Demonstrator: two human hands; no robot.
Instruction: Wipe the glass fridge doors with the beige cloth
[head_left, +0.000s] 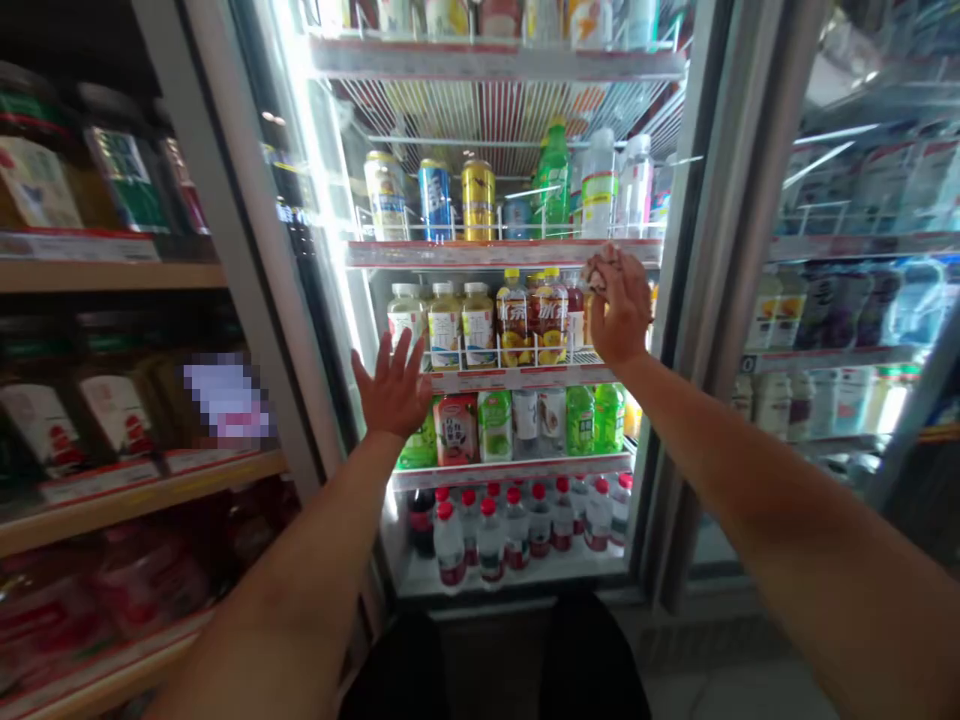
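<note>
My left hand (393, 388) is spread with nothing in it, in front of the lower left part of a lit drinks fridge. My right hand (621, 310) is closed round a crumpled, pale brownish cloth (598, 272), just below the front edge of a fridge shelf (487, 254). Behind and between the hands stand white-capped bottles (444, 325) and yellow-capped brown bottles (514, 318). Cans (435, 198) and a green bottle (555, 175) are on the shelf above. Whether either hand touches a glass door surface, I cannot tell.
Cartons (456, 430) fill the lower shelf, with several red-capped bottles (490, 545) at the bottom. Wooden shelves (112, 275) with jars stand at the left. A metal door frame (731, 300) and another drinks fridge are at the right. My dark-clothed knees show below.
</note>
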